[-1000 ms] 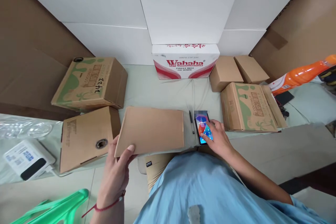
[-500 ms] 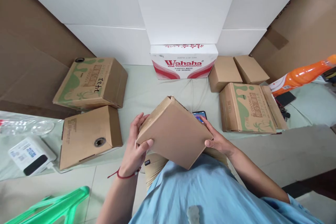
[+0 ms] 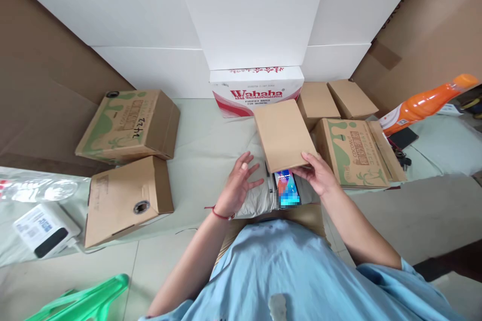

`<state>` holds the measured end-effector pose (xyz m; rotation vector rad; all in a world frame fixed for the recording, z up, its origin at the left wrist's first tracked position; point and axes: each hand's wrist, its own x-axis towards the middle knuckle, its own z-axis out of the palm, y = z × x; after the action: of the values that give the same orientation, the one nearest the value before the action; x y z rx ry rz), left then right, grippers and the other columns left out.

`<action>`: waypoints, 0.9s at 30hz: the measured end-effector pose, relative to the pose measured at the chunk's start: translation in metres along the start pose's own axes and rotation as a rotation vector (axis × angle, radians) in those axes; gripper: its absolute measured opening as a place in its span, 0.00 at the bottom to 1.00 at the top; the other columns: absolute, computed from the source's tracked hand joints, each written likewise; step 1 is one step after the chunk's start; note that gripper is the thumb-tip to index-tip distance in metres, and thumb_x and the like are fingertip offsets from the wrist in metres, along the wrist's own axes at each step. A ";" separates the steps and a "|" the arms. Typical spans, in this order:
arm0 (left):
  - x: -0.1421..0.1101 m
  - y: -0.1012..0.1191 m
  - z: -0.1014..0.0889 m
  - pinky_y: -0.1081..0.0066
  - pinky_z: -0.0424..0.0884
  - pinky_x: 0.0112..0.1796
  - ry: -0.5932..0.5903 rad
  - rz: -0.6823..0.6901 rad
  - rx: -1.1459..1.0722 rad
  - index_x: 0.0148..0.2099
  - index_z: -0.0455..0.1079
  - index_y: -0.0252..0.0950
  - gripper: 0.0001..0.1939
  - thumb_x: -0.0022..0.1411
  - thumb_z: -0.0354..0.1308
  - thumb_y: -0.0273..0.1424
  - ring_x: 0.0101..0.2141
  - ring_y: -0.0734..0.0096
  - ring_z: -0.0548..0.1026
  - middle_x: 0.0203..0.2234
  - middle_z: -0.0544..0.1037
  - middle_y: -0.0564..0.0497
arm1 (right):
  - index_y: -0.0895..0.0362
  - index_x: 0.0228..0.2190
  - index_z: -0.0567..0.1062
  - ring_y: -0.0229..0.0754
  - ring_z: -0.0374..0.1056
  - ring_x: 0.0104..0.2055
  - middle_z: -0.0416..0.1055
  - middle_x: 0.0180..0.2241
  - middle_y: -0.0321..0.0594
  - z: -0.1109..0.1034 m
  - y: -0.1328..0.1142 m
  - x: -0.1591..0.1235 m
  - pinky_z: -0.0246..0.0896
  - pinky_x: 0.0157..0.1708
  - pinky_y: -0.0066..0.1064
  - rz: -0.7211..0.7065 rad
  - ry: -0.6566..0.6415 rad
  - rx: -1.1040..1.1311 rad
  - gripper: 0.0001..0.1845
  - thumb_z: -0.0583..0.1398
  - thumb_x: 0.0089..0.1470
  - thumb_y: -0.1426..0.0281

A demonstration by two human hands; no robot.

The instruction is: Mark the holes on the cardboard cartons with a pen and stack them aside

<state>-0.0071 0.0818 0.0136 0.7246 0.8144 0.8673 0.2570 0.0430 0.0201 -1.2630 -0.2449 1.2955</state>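
A plain brown cardboard box (image 3: 283,135) is held up by its near right corner in my right hand (image 3: 319,174), thumb on top and fingers underneath. It partly covers the white Wahaha carton (image 3: 241,100) behind it. My left hand (image 3: 238,185) is off the box, to its lower left, with its fingers spread and nothing in them. Beneath the near edge of the box lies a phone (image 3: 286,191) with its screen lit, on the pale green cloth (image 3: 211,145); the box hides its far end.
Two printed cardboard boxes, the upper (image 3: 128,125) and the lower (image 3: 124,195), sit at left near a white device (image 3: 45,230). At right are a coconut carton (image 3: 356,153), smaller brown boxes (image 3: 318,100) and an orange bottle (image 3: 422,103). A green plastic stool (image 3: 83,301) stands below left.
The brown box has moved forward and right, away from my body, in my right hand. My left hand has let go of it and opened. More of the phone now shows.
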 end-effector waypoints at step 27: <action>-0.050 -0.041 -0.069 0.66 0.73 0.38 0.479 0.228 0.472 0.39 0.80 0.36 0.23 0.62 0.71 0.53 0.32 0.66 0.76 0.31 0.83 0.48 | 0.58 0.59 0.79 0.60 0.74 0.57 0.77 0.52 0.57 -0.060 0.065 -0.029 0.70 0.60 0.49 -0.301 -0.084 -1.414 0.26 0.59 0.70 0.54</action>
<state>-0.0700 0.0346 -0.0383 1.0558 1.4130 1.0874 0.2544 -0.0276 -0.0396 -2.1773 -1.5331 0.8175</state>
